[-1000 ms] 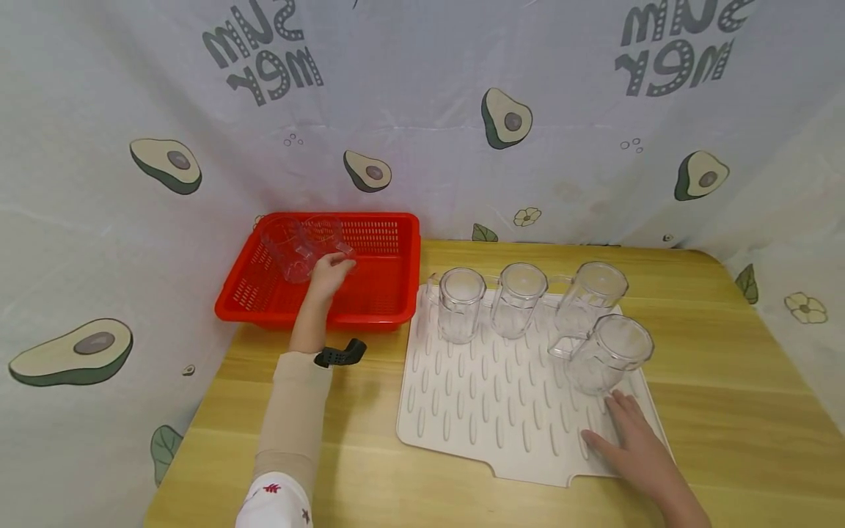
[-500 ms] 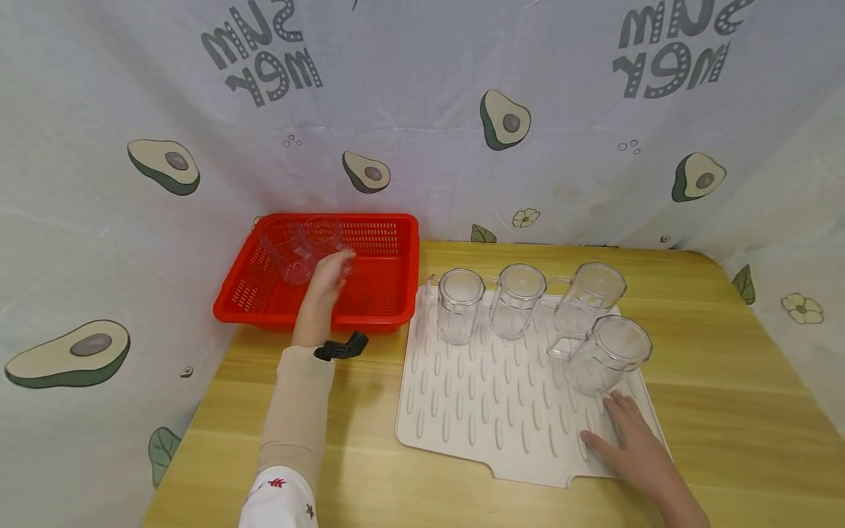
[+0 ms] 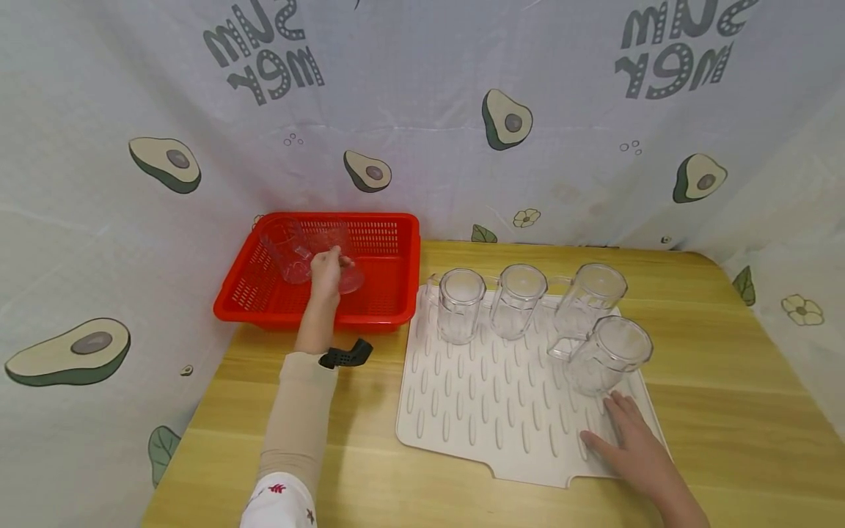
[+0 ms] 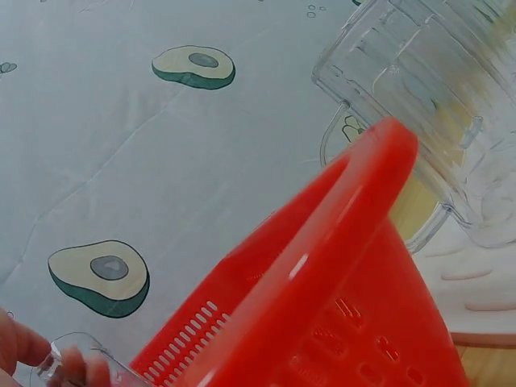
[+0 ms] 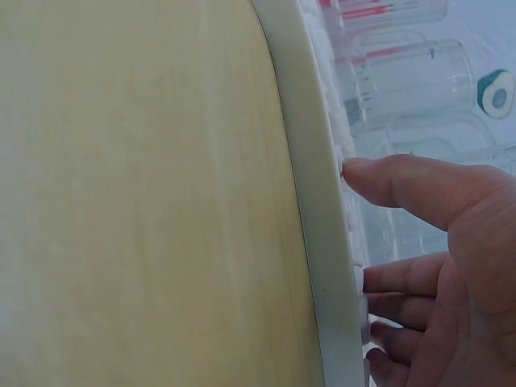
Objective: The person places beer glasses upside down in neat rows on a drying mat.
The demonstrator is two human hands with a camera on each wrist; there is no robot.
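Observation:
In the head view my left hand [image 3: 326, 273] is inside the red plastic basket [image 3: 389, 317], its fingers curled round the handle of a clear glass mug [image 3: 352, 279]. That mug leans, its base toward the front right. Another clear mug [image 3: 281, 249] lies just left of it in the basket. The left wrist view catches only some fingers [image 4: 74, 364] at the handle, in the lower left corner. My right hand [image 3: 637, 451] rests with spread fingertips on the white ridged mat [image 3: 475, 411], near the closest mug [image 3: 610, 356] there.
Behind that mug, a row of clear mugs stands along the mat's back edge: a left one [image 3: 461, 304], a middle one [image 3: 518, 302] and a right one [image 3: 590, 299]. A printed cloth [image 3: 422, 110] hangs behind the wooden table [image 3: 389, 469].
My left hand has turned at the wrist and shifted a little, and the mug it grips has tilted so its base now shows to the right. The right hand has stayed put.

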